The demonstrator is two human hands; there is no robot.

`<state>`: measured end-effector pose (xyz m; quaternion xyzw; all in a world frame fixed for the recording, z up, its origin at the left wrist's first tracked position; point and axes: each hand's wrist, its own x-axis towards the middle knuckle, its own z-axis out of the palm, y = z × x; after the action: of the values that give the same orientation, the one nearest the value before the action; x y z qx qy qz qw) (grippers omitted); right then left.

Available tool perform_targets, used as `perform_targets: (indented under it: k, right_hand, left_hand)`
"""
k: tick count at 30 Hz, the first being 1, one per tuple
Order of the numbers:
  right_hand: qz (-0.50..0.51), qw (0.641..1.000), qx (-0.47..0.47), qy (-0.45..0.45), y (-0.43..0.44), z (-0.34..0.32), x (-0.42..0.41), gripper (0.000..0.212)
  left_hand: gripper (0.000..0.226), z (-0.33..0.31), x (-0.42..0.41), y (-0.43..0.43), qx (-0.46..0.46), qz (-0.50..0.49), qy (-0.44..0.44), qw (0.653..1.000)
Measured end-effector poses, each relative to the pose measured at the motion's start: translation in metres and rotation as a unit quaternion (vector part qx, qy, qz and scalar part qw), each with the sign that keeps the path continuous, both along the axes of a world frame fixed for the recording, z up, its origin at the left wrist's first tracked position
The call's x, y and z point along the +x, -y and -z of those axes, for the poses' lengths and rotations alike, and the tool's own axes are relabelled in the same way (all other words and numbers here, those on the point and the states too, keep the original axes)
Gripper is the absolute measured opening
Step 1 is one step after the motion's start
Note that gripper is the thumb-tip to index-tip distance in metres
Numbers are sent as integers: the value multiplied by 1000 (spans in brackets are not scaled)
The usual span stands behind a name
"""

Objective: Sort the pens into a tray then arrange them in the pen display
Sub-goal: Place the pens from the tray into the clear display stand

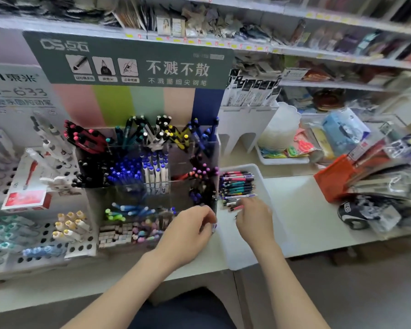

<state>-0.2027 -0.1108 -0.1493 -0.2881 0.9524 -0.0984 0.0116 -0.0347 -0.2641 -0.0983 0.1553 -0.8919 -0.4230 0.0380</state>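
pens (237,186): piled flat in white tray (262,179) | tray just right of pen display (152,191)

Two hands, one left hand (188,230), one right hand (254,219), one white tray (247,252), one heap of pens (237,186) in it, too many to count, one clear pen display (176,191), one green sign (133,60), one red box (26,200)

Shelves (294,49) crammed with blurred stationery run along the back. On the white counter (306,210), a white rack (244,124) holds black-and-white packets (252,91). Beside it stands a stack of white discs (282,129), with a blue packet (344,131) further right. An orange box (335,179) sits near a black-and-white cap (351,214). A red box (27,200) lies far left.
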Motion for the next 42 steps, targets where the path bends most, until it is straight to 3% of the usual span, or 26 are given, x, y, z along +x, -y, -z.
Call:
perform_targets:
  k: [2,4,8,13,19,23,27,33,37,42]
  right_hand:
    - [-24,988,142,63,-14,15,-12,33]
    - [-53,970,212,109,-23,29,-26,38]
    - [-116,964,206,119,-33,56,-58,67]
    - [-180,958,202,96,-34,82,-91,83]
    - [-211,948,218,94,-33,106,-112,102]
    - [-223,948,214,78,-34,119,-117,95]
    - [-269,932,239,45,-41,127,-123,73]
    - [-318,932,165,-61,-52,143,-115,34]
    - [-302,929,214,12,-39,126,-107,20]
    - [-269,921,258,113,-37,119,-99,34]
  left_hand:
    - [18,7,-7,-14,-7,21,14,1000]
    - [20,12,-18,-28,-16,34,33,999]
    - [22,25,-49,-57,-28,51,79,995]
    - [37,58,-79,-91,-53,63,217,973]
    - [31,93,-95,-111,-119,11,328,937]
    - [43,104,-100,-118,-151,-22,327,933]
    - [33,116,-98,-116,-146,-9,347,927]
    - [35,110,-100,-119,-162,-9,362,918]
    - [41,108,-101,-119,-150,1,376,915]
    - [39,101,-100,-116,-142,19,388,911]
